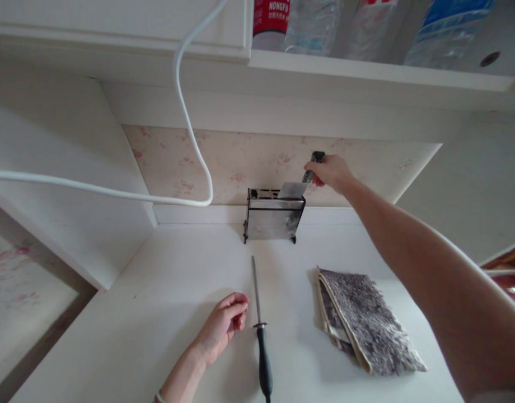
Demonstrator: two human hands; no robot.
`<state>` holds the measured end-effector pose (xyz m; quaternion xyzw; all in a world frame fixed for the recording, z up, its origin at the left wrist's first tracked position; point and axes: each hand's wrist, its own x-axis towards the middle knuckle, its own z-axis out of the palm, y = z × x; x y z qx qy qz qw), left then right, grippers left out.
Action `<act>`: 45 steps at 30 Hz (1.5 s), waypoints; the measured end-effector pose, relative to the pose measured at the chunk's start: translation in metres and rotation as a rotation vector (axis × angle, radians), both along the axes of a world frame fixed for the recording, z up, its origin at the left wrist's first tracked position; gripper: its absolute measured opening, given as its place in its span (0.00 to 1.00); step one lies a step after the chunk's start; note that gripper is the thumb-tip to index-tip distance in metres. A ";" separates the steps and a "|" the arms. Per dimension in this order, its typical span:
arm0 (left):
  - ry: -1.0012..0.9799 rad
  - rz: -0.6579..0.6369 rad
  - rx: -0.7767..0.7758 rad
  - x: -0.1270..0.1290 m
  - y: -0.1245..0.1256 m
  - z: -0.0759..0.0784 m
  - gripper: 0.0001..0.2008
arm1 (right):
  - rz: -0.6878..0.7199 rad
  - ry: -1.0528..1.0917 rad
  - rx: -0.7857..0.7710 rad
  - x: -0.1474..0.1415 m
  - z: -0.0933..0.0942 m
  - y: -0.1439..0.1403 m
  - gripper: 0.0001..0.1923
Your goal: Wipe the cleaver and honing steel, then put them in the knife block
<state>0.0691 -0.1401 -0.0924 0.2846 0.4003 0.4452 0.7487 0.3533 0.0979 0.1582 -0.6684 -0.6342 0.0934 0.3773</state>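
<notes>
My right hand (331, 172) grips the dark handle of a broad-bladed kitchen knife (291, 190). Its blade is at the top of a metal and black knife rack (272, 221), and the lower part of the blade is hidden by the rack. My left hand (224, 324) hovers over or rests on the white surface with loosely curled fingers and nothing in them. Just to its right lies a sharpening steel (263, 352), its black handle toward me and its rod pointing at the rack. I cannot tell if the fingers touch the surface.
A folded grey-brown cloth (366, 324) lies on the white countertop (157, 347) at right. A white cable (190, 129) hangs across the upper left. Overhead, a shelf (366, 75) holds several plastic bottles (314, 25). Flowered wallpaper (236, 162) covers the back wall.
</notes>
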 end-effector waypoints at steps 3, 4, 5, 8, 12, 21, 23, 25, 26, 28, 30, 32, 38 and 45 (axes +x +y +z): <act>0.004 0.002 0.005 0.000 0.001 -0.003 0.07 | 0.016 -0.112 -0.043 -0.014 -0.024 0.004 0.14; 0.008 0.003 0.002 0.000 0.001 -0.003 0.07 | 0.020 -0.151 -0.062 -0.018 -0.030 0.005 0.15; 0.009 0.003 0.000 0.000 0.001 -0.003 0.07 | 0.020 -0.196 -0.081 -0.021 -0.035 0.006 0.15; 0.001 0.001 0.000 0.000 0.002 -0.004 0.07 | 0.008 -0.332 -0.126 -0.026 -0.043 0.010 0.16; -0.003 0.003 -0.004 0.001 0.003 -0.004 0.08 | 0.014 -0.340 -0.170 -0.025 -0.043 0.012 0.17; 0.116 -0.049 0.036 0.001 -0.001 -0.001 0.07 | 0.084 -0.203 -0.226 -0.013 -0.043 -0.009 0.16; 0.141 -0.057 0.045 0.002 -0.001 0.000 0.07 | 0.098 -0.178 -0.234 -0.010 -0.042 -0.015 0.16; 0.158 -0.055 0.050 0.002 -0.002 0.001 0.07 | 0.120 -0.160 -0.241 -0.008 -0.041 -0.020 0.16; 0.166 -0.057 0.054 0.002 -0.002 0.001 0.08 | 0.131 -0.156 -0.243 -0.007 -0.041 -0.022 0.16; 0.204 -0.078 0.074 0.002 -0.002 0.003 0.08 | 0.144 -0.163 -0.246 -0.006 -0.041 -0.026 0.17; 0.290 -0.111 0.137 0.003 -0.003 0.005 0.08 | 0.144 -0.195 -0.252 -0.005 -0.041 -0.030 0.18; 0.433 -0.152 0.252 0.005 -0.007 0.008 0.08 | 0.146 -0.232 -0.253 -0.005 -0.041 -0.034 0.19; 0.928 -0.485 0.833 0.014 -0.037 0.018 0.22 | 0.153 -0.319 -0.226 -0.005 -0.038 -0.045 0.19; 1.156 -0.576 1.147 0.026 -0.053 0.040 0.15 | 0.149 -0.332 -0.160 -0.004 -0.043 -0.053 0.21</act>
